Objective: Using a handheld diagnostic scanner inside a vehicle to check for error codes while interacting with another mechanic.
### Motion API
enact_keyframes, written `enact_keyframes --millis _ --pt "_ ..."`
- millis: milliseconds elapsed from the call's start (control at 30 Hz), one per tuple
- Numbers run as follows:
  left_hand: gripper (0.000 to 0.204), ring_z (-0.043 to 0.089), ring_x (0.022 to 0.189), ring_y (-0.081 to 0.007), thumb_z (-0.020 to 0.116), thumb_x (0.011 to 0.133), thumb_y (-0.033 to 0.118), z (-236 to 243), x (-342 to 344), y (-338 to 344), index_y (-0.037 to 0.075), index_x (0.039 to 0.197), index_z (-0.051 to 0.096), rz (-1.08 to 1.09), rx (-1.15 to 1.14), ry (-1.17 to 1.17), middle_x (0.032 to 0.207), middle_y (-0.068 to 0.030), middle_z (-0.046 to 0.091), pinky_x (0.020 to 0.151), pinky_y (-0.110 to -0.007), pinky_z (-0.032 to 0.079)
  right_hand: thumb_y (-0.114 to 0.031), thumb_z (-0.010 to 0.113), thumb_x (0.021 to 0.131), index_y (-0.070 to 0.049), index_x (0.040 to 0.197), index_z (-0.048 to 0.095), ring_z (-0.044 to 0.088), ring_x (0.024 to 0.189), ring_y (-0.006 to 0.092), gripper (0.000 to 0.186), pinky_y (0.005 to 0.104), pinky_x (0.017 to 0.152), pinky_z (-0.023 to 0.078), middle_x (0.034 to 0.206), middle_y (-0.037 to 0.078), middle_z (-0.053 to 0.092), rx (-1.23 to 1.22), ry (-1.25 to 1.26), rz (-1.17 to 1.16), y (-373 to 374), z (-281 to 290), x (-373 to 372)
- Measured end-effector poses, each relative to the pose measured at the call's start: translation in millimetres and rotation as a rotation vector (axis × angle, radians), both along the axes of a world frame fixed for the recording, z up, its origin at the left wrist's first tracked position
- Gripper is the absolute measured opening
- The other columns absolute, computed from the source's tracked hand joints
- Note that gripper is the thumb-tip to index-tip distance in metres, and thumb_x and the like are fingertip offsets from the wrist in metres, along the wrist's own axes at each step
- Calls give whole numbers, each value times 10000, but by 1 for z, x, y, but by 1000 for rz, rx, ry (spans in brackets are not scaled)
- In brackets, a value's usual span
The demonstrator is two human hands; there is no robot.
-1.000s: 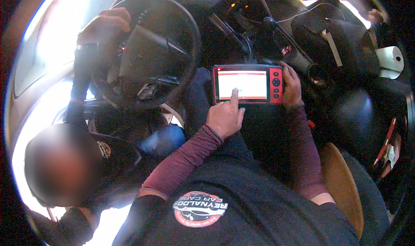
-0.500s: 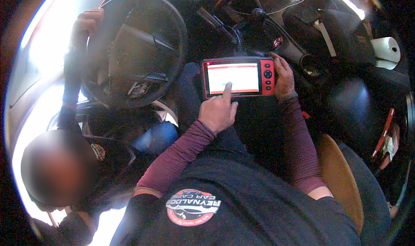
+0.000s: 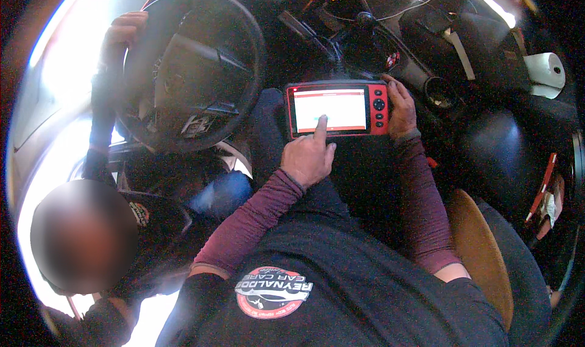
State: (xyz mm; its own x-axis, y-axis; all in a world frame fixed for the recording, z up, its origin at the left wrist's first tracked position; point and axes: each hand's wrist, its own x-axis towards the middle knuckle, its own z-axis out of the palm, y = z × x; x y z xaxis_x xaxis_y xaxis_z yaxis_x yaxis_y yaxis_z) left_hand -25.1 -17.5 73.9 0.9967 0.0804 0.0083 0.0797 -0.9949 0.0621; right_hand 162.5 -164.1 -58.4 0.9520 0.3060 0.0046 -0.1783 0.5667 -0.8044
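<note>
A red and black handheld car scan tool point(image 3: 336, 131) with a lit, mostly white screen lies in front of me, above my lap. My right hand point(image 3: 401, 111) grips its right end, thumb near the round black buttons. My left hand point(image 3: 308, 155) holds nothing. Its index finger is stretched onto the lower middle of the screen, the thumb stands apart, and the other fingers are curled under.
To my left is the steering wheel point(image 3: 258, 60); another person's hand point(image 3: 126, 28) rests on its rim. A gear lever point(image 3: 364, 21) rises beyond the tool. A black bag point(image 3: 487, 45) and a white paper roll point(image 3: 544, 72) lie at the far right.
Both hands and the scan tool are nearly where they were, with the left index finger still on the screen. A second small orange light now shows on the dash.
</note>
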Motion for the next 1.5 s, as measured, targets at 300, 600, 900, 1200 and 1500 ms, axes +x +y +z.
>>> enact_keyframes --millis 300,600,900,1200,1500 --pt "706 665 626 -371 636 894 293 -1 2 0 5 1462 332 -8 9 17 724 -212 661 577 -477 544 -286 459 1045 9 1291 578 615 1009 125 402 266 909 489 1129 68 656 -207 -170 -74 1 -9 5" --pt "678 677 650 -330 617 896 273 1 3 -2 -43 1430 343 -1 58 49 727 -187 663 608 -437 557 -325 483 1029 18 1292 576 625 1037 168 442 291 921 489 1177 113 649 -113 -96 -26 2 -6 5" --pt "694 655 603 -356 637 891 283 -2 5 -2 -32 1443 357 -19 22 33 701 -204 652 569 -472 542 -280 450 1041 27 1302 562 608 1055 146 418 280 953 466 1161 80 650 -64 -2 -12 1 5 -1" --pt "667 673 635 -342 610 895 262 -3 11 -8 -48 1424 348 -31 57 96 709 -189 656 603 -450 550 -289 448 1045 24 1303 565 600 1079 143 422 275 960 463 1180 85 640 -128 -89 -19 0 -3 2" --pt "685 684 700 -335 597 906 285 2 17 -16 -46 1443 330 -31 48 193 754 -171 672 638 -454 558 -283 460 1041 26 1293 562 612 1055 143 412 279 943 478 1171 86 644 -103 -41 -22 2 -5 3"
